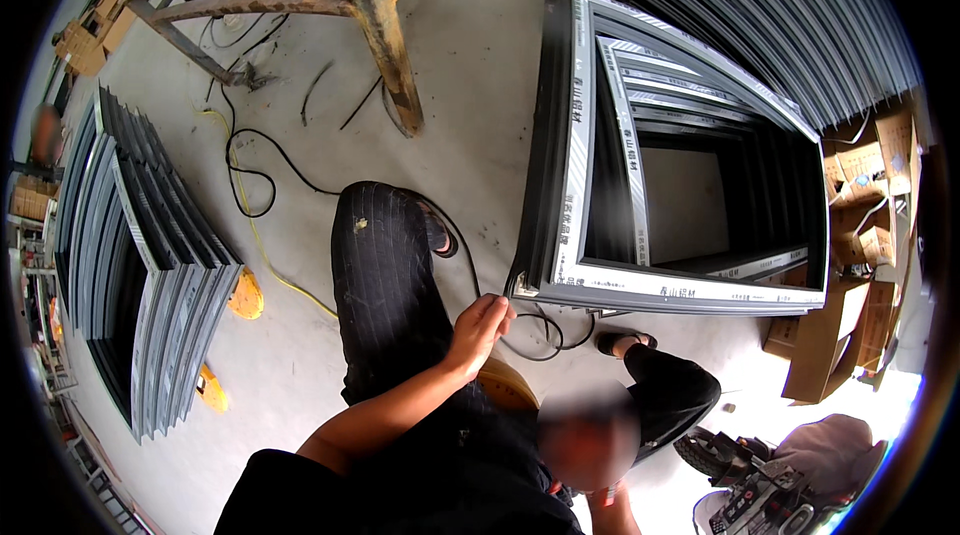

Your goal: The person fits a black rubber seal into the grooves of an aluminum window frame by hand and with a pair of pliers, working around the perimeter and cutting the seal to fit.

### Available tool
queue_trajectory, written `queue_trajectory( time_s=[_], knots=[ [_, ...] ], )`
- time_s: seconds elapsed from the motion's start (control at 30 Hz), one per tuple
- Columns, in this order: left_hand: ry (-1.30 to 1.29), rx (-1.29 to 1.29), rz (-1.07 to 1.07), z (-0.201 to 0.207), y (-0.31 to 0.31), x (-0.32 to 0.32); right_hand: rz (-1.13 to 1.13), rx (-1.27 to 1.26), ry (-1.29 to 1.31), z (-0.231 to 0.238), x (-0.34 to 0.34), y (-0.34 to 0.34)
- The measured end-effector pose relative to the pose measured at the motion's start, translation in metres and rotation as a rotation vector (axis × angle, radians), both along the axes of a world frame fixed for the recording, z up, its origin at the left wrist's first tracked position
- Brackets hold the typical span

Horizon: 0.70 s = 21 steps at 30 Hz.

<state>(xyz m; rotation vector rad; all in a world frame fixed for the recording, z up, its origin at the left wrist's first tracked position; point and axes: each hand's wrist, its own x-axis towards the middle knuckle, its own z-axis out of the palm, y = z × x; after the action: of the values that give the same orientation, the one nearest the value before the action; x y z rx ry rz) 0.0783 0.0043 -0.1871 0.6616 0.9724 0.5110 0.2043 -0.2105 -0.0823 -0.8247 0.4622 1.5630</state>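
Note:
A tall stack of dark grey metal window frames point(572, 185), faced with white printed film, stands in front of me to the right. My left hand point(480, 335) is at the near left corner of the stack, its fingers curled and pressed together. Whatever they pinch, if anything, is too small to make out. Low in the picture, my right hand point(606, 497) is close to my body, mostly hidden by a blurred patch. A bit of red shows beside it; its fingers cannot be made out.
More stacked frames point(180, 305) stand at the left on yellow supports. Long grey profiles point(780, 15) lie at the far right, above cardboard boxes point(830, 335). A wooden trestle point(375, 25) stands ahead. Black cable point(290, 160) crosses the floor by my legs. A scooter point(770, 485) is at lower right.

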Motion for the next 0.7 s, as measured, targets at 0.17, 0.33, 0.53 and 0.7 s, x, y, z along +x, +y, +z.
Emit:
queue_trajectory(
  time_s=[0.17,0.33,0.53,0.7],
  knots=[
    [-0.002,-0.01,0.029,-0.001,0.003,-0.002,0.689,-0.106,-0.587,-0.02,-0.011,-0.011],
    [-0.044,-0.032,-0.016,0.004,0.007,-0.007,0.349,-0.109,0.062,0.017,0.015,0.023],
    [-0.045,-0.083,-0.028,0.001,0.007,-0.005,1.01,-0.035,-1.012,-0.018,0.042,0.079],
    [-0.058,-0.039,-0.009,-0.004,0.007,-0.004,1.157,0.204,-1.733,-0.021,0.048,0.148]
  ],
)
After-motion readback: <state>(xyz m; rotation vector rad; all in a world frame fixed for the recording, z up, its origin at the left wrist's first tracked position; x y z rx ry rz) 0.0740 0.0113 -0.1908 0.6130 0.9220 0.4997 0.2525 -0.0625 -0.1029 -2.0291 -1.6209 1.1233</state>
